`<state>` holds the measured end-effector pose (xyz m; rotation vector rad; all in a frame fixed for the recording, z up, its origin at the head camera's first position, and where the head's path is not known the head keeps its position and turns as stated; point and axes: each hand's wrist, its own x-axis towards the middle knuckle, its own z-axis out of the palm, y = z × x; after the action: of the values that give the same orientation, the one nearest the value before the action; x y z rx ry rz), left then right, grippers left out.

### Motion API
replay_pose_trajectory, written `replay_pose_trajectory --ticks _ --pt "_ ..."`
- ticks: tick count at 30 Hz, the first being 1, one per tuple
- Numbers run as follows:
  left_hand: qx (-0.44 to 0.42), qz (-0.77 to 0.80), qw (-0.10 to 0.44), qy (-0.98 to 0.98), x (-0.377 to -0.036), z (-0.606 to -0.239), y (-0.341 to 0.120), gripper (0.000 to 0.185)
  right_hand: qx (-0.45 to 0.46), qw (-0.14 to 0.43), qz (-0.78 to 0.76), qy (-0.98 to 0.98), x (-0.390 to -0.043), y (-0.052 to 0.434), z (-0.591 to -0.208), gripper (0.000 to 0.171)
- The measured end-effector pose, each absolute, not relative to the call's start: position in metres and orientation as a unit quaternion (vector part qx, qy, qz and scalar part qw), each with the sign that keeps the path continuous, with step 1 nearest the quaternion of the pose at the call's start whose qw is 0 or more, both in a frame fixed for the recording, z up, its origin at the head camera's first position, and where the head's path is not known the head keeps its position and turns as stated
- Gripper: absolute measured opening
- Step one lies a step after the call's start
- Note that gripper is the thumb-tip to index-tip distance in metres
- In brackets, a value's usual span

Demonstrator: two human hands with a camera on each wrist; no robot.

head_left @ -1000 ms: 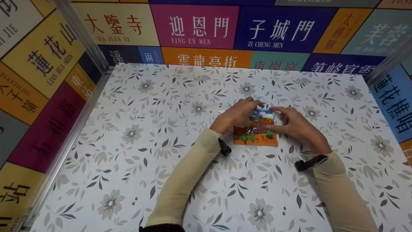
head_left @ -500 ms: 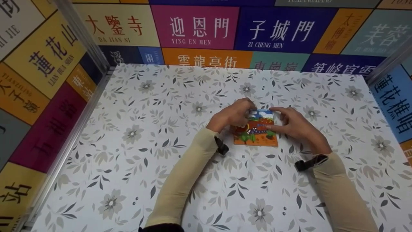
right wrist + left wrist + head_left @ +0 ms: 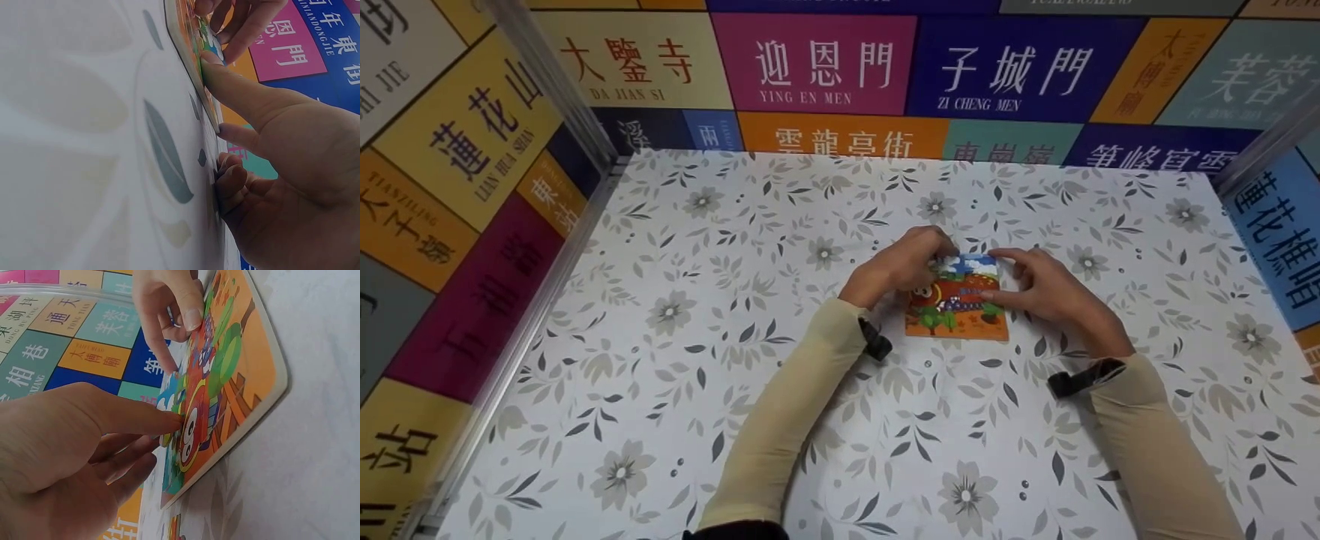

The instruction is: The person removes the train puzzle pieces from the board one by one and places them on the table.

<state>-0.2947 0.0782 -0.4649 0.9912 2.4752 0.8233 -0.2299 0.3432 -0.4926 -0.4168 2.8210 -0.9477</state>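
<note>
A small square jigsaw puzzle [image 3: 960, 326], printed with a red cartoon figure, blue sky and orange ground, lies on the table. My left hand [image 3: 901, 264] is over its upper left part. In the left wrist view, the left thumb and a finger pinch a small yellow-and-white puzzle piece [image 3: 165, 439] over the picture; most of it is hidden. My right hand [image 3: 1046, 289] rests at the right side, its thumb pressing on the puzzle's face and its index fingertip at the far right corner. The other right fingers are bent beside it, as the right wrist view shows.
A white tablecloth [image 3: 810, 420] with grey flowers and leaves covers the table. A small colourful piece [image 3: 176, 527] lies beside the puzzle, near the left hand. Upright panels [image 3: 817, 67] with coloured signs border the back and sides.
My left hand has drawn slightly left and its fingers have pulled in, baring more of the picture, including the figure's eyes. The right hand and the puzzle have stayed put.
</note>
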Motion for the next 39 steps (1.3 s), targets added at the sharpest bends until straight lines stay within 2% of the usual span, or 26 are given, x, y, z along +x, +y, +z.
replay_pose_trajectory --ticks 11,21,29,39 --pt "0.343 0.273 0.195 0.877 -0.2926 -0.4646 0.0794 0.051 -0.117 0.082 -0.317 0.938 -0.2309 0.343 -0.4935 0.076" --pt "0.392 0.261 0.146 0.87 -0.2918 -0.4674 0.0757 0.049 -0.164 0.065 -0.301 0.937 -0.2302 0.3443 -0.4915 0.073" --pt "0.385 0.244 0.16 0.875 -0.2918 -0.4678 0.0751 0.048 -0.143 0.068 -0.307 0.939 -0.2307 0.3439 -0.4914 0.073" --pt "0.383 0.263 0.129 0.876 -0.2918 -0.4683 0.0762 0.045 -0.121 0.079 -0.308 0.94 -0.2316 0.3429 -0.4926 0.076"
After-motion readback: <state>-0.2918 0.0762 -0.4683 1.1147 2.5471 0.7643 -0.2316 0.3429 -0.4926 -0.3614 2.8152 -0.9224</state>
